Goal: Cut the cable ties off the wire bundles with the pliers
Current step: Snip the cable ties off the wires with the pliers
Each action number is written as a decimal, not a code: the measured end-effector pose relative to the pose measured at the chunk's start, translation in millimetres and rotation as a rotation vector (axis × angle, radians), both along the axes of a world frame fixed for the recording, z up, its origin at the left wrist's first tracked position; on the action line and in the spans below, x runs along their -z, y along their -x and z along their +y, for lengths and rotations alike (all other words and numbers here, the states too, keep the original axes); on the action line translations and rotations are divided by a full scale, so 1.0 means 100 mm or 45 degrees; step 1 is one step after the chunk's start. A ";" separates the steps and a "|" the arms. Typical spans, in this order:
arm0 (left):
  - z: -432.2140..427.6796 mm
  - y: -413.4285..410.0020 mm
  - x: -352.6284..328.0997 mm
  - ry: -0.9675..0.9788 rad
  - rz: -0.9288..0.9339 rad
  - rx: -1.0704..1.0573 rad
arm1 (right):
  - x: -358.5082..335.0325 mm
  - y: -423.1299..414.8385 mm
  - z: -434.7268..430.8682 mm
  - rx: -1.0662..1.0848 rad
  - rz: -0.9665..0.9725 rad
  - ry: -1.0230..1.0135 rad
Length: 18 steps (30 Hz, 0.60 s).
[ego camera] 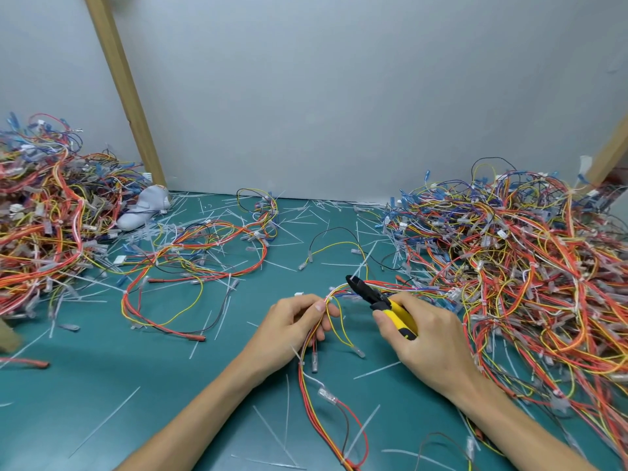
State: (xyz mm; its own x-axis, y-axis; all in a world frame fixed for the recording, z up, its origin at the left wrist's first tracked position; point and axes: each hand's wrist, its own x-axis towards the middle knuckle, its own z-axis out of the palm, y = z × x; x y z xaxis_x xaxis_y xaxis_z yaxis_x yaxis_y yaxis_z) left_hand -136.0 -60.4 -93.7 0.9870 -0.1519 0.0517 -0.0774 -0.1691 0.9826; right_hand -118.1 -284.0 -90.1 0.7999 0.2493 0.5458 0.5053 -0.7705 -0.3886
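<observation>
**Two hands, a pair of pliers and lots of wires**

The left hand [295, 321] is curled up. Its thumb and fingers pinch a thin wire bundle [336, 293] of red, yellow and blue wires. The bundle lies near the middle of the green tabletop [170, 385], close to the person. From the left hand it hangs down toward the person, and on the other side it runs off to the right.

The right hand [424, 338] is wrapped around the yellow handles of the pliers [377, 298]. The black tip of the pliers points up and to the left. It sits right at the wires, just beside the left hand's fingers. It is too small to tell if the tip is biting a cable tie.

There is a big wire pile [526, 266] on the right and another wire heap [44, 215] on the left. A loose wire loop [204, 253] lies between them, farther back. Thin white plastic strips [108, 419] lie all over the tabletop. A wooden post [122, 83] leans against the pale wall [339, 96].
</observation>
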 end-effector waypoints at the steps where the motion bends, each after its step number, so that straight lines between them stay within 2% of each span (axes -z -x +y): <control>1: 0.00 0.00 0.00 0.000 0.001 -0.002 | 0.00 0.00 0.00 -0.002 -0.005 -0.002; 7: 0.00 0.01 -0.01 -0.015 0.005 -0.027 | -0.01 0.00 -0.01 0.011 -0.036 -0.024; 18: -0.01 0.00 0.00 0.034 0.018 -0.071 | -0.01 -0.06 -0.05 -0.094 0.188 -0.232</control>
